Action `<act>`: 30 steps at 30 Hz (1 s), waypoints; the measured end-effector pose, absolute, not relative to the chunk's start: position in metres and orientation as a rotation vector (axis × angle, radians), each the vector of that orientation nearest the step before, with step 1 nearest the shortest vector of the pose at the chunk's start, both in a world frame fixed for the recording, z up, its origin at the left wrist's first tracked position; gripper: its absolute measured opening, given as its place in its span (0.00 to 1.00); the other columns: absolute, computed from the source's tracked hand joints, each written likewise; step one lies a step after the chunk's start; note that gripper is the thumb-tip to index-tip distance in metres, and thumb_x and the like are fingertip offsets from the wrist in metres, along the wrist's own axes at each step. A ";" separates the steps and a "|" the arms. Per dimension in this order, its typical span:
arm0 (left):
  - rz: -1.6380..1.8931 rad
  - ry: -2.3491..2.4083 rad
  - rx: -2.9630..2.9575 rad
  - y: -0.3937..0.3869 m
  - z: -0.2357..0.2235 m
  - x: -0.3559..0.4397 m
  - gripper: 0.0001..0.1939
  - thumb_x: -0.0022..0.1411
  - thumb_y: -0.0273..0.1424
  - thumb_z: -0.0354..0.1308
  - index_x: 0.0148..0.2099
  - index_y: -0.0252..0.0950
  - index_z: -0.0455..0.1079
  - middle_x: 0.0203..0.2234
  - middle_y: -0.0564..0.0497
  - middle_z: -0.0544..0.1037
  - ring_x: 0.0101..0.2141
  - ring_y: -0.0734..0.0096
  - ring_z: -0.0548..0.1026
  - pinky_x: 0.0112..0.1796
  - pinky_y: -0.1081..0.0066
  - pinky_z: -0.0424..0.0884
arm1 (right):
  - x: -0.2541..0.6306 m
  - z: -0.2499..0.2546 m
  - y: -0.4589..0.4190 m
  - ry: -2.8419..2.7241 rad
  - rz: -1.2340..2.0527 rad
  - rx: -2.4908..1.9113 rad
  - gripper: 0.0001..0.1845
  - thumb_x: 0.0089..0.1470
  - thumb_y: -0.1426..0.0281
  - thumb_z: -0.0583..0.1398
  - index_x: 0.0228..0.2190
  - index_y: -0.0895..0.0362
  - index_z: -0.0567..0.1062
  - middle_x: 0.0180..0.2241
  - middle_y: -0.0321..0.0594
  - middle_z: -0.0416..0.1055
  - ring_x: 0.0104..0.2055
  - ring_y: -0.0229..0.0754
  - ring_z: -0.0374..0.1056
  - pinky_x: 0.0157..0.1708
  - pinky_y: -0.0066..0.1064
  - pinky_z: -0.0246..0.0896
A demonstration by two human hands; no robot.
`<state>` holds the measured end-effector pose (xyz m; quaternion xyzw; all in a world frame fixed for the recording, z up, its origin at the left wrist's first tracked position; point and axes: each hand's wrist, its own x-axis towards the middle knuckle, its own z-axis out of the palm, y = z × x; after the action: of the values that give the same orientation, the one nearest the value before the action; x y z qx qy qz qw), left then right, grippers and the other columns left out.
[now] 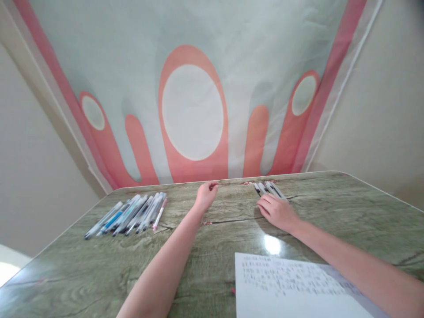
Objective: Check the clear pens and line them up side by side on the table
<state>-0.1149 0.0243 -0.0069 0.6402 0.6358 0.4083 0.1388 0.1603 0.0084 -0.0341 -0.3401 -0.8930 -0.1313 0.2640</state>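
My left hand (207, 195) rests near the far edge of the table, its fingers curled in with nothing visible between them. To its right, my right hand (278, 213) is bent over the near ends of a small row of pens (270, 189). Its fingers are pressed together on a pen at the left side of that row, and the hand hides the pens' lower parts. These pens have clear or white barrels with dark parts and lie slanted side by side. On the left lies a larger group of pens (132, 215), mostly clear, some blue.
A pink-and-white pen (160, 213) lies at the right side of the larger group. A sheet of handwritten paper (265, 300) lies at the front right, partly under my right forearm. The wood-patterned table (212, 247) ends at a wall hanging (195, 168) behind.
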 end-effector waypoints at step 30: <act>0.161 2.868 1.283 -0.024 0.027 -0.291 0.17 0.48 0.31 0.53 0.40 0.28 0.71 0.40 0.32 0.72 0.41 0.51 0.71 0.34 0.64 0.67 | 0.154 -0.037 0.000 -2.464 -0.215 -0.600 0.11 0.54 0.74 0.50 0.29 0.57 0.72 0.29 0.41 0.68 0.34 0.39 0.64 0.33 0.30 0.58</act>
<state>-0.2911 -0.0236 0.0274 0.4080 0.9116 0.0513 -0.0023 0.1538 0.0000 -0.0373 -0.2254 -0.9253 -0.0807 0.2940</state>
